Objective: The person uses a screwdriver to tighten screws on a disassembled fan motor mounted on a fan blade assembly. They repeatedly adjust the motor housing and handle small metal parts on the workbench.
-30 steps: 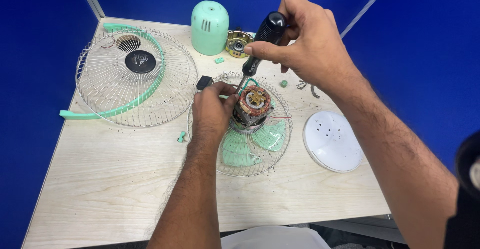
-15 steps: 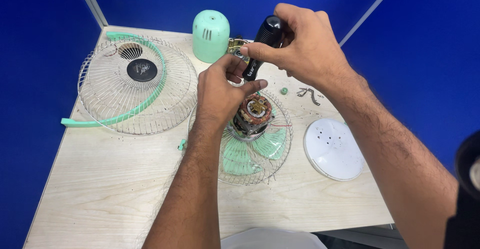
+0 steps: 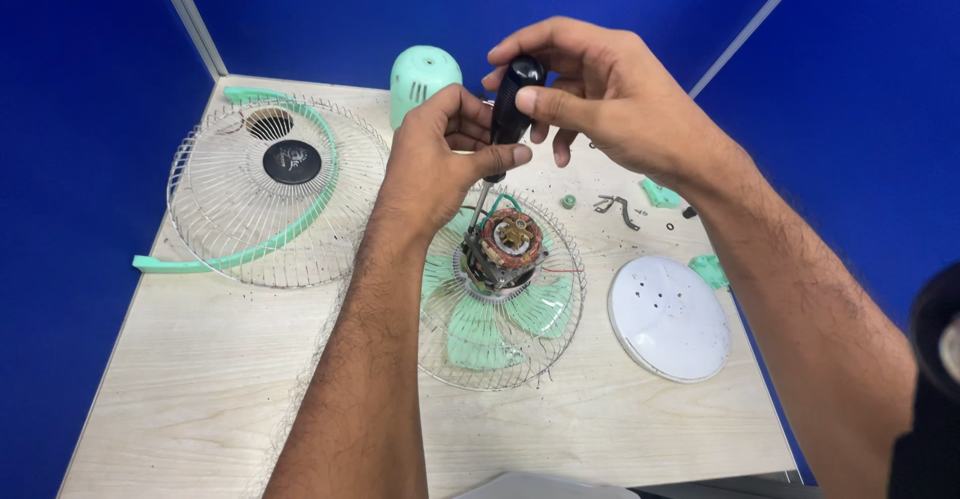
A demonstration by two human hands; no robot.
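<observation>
A black-handled screwdriver [image 3: 511, 109] stands nearly upright, its thin shaft running down to the exposed fan motor [image 3: 506, 247] with copper windings. My right hand [image 3: 600, 99] grips the top of the handle. My left hand [image 3: 440, 159] pinches the lower end of the handle and the shaft. The motor sits in a wire rear grille [image 3: 540, 344] over mint green fan blades [image 3: 480, 334] on the wooden table [image 3: 200, 379].
A front wire grille [image 3: 215, 229] with a green rim and black centre cap lies at the left. A mint motor cover [image 3: 420, 74] stands behind the hands. A white round base plate [image 3: 668, 317], small screws, a metal clip [image 3: 615, 207] and green plastic bits [image 3: 660, 195] lie at the right.
My left hand rose from the motor to the screwdriver's handle and shaft. Both hands and the tool shifted slightly; the tool stands more upright over the motor.
</observation>
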